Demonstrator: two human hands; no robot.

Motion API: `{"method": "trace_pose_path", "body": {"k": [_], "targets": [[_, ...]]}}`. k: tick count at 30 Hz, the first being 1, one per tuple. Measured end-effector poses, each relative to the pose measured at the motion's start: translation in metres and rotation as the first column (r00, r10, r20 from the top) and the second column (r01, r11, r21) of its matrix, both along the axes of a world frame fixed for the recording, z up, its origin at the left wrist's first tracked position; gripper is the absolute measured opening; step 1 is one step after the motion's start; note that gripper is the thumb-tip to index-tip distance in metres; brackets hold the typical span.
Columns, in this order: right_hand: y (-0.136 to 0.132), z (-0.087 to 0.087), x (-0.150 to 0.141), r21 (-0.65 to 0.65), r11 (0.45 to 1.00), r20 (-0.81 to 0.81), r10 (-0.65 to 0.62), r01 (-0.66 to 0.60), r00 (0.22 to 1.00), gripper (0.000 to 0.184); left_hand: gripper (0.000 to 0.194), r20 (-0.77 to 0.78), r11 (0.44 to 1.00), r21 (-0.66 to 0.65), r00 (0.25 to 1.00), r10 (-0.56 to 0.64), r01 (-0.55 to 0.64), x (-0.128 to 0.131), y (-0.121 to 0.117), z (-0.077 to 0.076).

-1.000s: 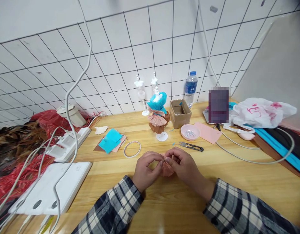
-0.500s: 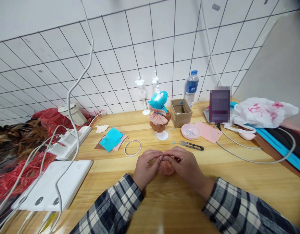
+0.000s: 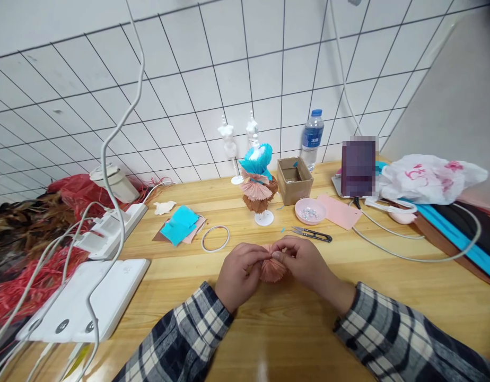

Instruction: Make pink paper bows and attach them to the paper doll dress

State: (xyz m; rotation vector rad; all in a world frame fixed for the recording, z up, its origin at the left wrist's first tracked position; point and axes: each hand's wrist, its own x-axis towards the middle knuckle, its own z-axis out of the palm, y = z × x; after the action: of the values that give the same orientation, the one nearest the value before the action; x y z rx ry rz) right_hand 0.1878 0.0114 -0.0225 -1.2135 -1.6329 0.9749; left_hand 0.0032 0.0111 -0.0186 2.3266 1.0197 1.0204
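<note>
A pleated pink paper fan [image 3: 272,271] is held just above the table between my two hands. My left hand [image 3: 239,273] is closed on its left side, with the thumb partly hidden. At the fan's gathered top, my right hand [image 3: 304,262] pinches with thumb and forefinger. Whatever fine material lies between those fingertips is too small to make out. Beyond my hands stands a small dress form [image 3: 256,183] dressed in blue, pink and brown pleated paper. Black thread snips [image 3: 312,234] lie past my right hand, and a white ring [image 3: 215,239] lies past my left.
Blue, pink and brown sheets [image 3: 179,225] lie at left. A pink bowl [image 3: 311,212] of beads, a cardboard box [image 3: 295,183] and a water bottle [image 3: 312,139] stand at right centre. A white power bank [image 3: 86,302], power strip [image 3: 110,233] and cables line the left side.
My right hand has shifted slightly right, and its fingertips now pinch higher by the fan's top. My left fingers have turned inward over the fan. The camera view has shifted a little.
</note>
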Motion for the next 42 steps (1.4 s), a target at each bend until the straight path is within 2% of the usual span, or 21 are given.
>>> {"method": "trace_pose_path", "body": {"k": [3,6,9,12,15,17,19,21,23,26,30,33,35,39,40,42], "targets": [[0.001,0.001,-0.002,-0.186,0.979,-0.162,0.059,-0.089,0.985,0.012,0.033,-0.038,0.999,0.044,0.999,-0.001,0.003,-0.002,0.000,-0.001],[0.000,0.001,-0.004,-0.336,0.928,-0.274,0.070,-0.164,0.959,0.020,0.032,-0.022,0.998,0.067,1.000,0.014,-0.012,-0.002,0.000,-0.002],[0.001,0.000,-0.002,-0.420,0.898,-0.367,-0.031,-0.135,0.930,0.028,0.033,0.024,0.995,0.085,0.999,0.046,-0.048,-0.003,0.000,0.000],[0.005,0.001,0.003,-0.417,0.907,-0.357,-0.103,-0.059,0.928,0.032,0.029,0.095,0.989,0.076,0.988,0.120,-0.128,-0.004,0.001,0.003],[0.005,0.003,0.007,-0.306,0.948,-0.260,0.009,-0.092,0.966,0.047,0.024,0.178,0.976,-0.032,0.960,0.218,-0.216,-0.006,0.005,0.004],[0.002,0.003,0.008,-0.127,0.986,-0.086,0.100,-0.110,0.991,0.061,0.020,0.224,0.956,-0.112,0.930,0.291,-0.272,-0.009,0.009,0.003],[-0.004,-0.001,0.006,0.102,0.990,0.170,0.084,-0.102,0.982,0.078,0.016,0.264,0.927,-0.184,0.892,0.366,-0.326,-0.012,0.013,0.000],[-0.009,-0.005,0.004,0.244,0.965,0.379,-0.008,-0.092,0.925,0.087,0.014,0.291,0.897,-0.277,0.859,0.421,-0.346,-0.015,0.016,-0.003],[-0.012,-0.009,0.002,0.247,0.966,0.496,-0.064,-0.070,0.866,0.089,0.021,0.297,0.872,-0.374,0.850,0.435,-0.315,-0.015,0.017,-0.006],[-0.011,-0.010,0.002,0.145,0.988,0.559,-0.031,-0.060,0.829,0.088,0.037,0.276,0.846,-0.468,0.867,0.414,-0.254,-0.012,0.016,-0.007],[-0.007,-0.004,0.003,0.132,0.991,0.469,-0.031,-0.035,0.883,0.089,0.042,0.187,0.824,-0.523,0.915,0.358,-0.216,-0.005,0.010,-0.004],[-0.009,0.001,0.002,0.164,0.986,0.400,-0.046,-0.022,0.915,0.089,0.038,0.155,0.788,-0.607,0.956,0.250,-0.108,-0.001,0.007,0.001],[-0.011,0.004,0.001,0.148,0.988,0.385,-0.025,-0.035,0.922,0.088,0.036,0.200,0.740,-0.672,0.957,0.208,-0.020,0.000,0.005,0.003],[-0.013,0.004,-0.001,0.153,0.988,0.340,-0.034,-0.019,0.940,0.085,0.033,0.340,0.647,-0.751,0.916,0.212,0.129,0.001,0.005,0.003],[-0.013,0.003,-0.001,0.131,0.991,0.309,-0.033,-0.009,0.951,0.084,0.032,0.367,0.637,-0.755,0.905,0.216,0.155,0.001,0.005,0.002],[-0.011,0.000,-0.002,-0.003,1.000,0.192,0.022,-0.022,0.981,0.082,0.032,0.405,0.637,-0.749,0.887,0.223,0.182,0.001,0.005,0.000]]}}
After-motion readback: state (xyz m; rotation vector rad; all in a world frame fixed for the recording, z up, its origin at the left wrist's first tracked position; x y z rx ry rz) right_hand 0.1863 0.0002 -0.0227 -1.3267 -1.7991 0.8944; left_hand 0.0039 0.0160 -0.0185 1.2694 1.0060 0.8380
